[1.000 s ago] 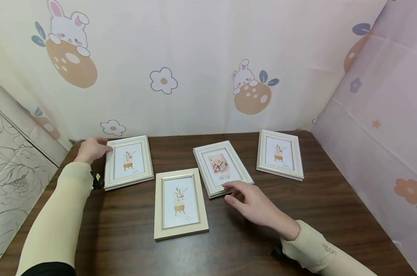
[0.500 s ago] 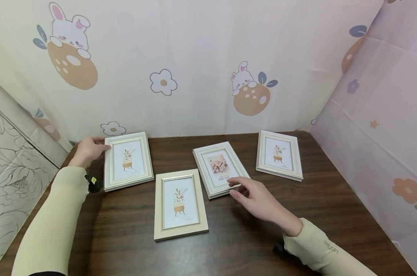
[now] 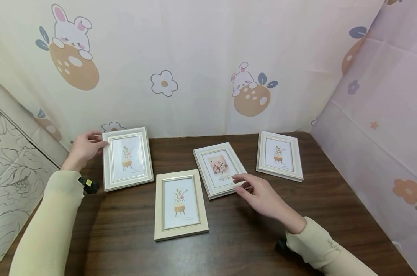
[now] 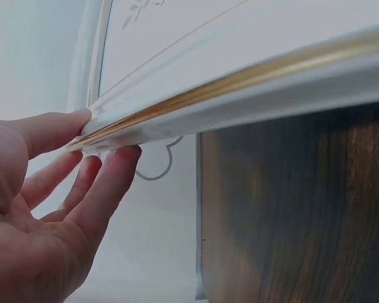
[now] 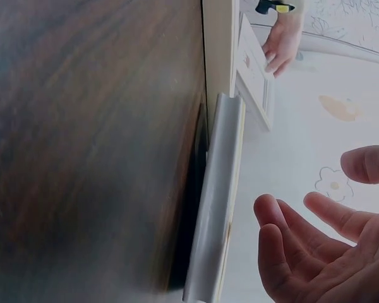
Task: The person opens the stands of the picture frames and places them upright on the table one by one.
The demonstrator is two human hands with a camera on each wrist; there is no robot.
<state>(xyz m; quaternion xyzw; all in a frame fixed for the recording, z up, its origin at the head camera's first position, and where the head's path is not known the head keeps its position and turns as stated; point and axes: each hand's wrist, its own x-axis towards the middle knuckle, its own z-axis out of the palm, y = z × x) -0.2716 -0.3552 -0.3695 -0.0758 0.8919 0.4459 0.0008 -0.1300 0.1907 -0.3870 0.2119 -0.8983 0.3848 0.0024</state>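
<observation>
My left hand (image 3: 83, 148) pinches the left edge of a cream picture frame (image 3: 128, 177) with a potted-plant print. In the left wrist view, the thumb lies on top of the frame (image 4: 240, 88) and the fingers reach beneath it. Its far side is tilted up off the table, while the near edge stays low. My right hand (image 3: 261, 195) holds nothing; its fingers are loosely bent over the near right corner of a picture frame (image 3: 216, 166) with a pink flower print. The right wrist view has this hand (image 5: 328, 246) apart from the frame edge (image 5: 218, 208).
Another picture frame (image 3: 180, 203) with a plant print lies at the front middle, and one more picture frame (image 3: 278, 155) lies at the back right. All are on a dark wooden table (image 3: 125, 245). A patterned curtain (image 3: 194, 46) borders the back.
The left hand has raised the far side of the left picture frame, so it tilts more. The right hand has drifted slightly to the right and away over the flower frame.
</observation>
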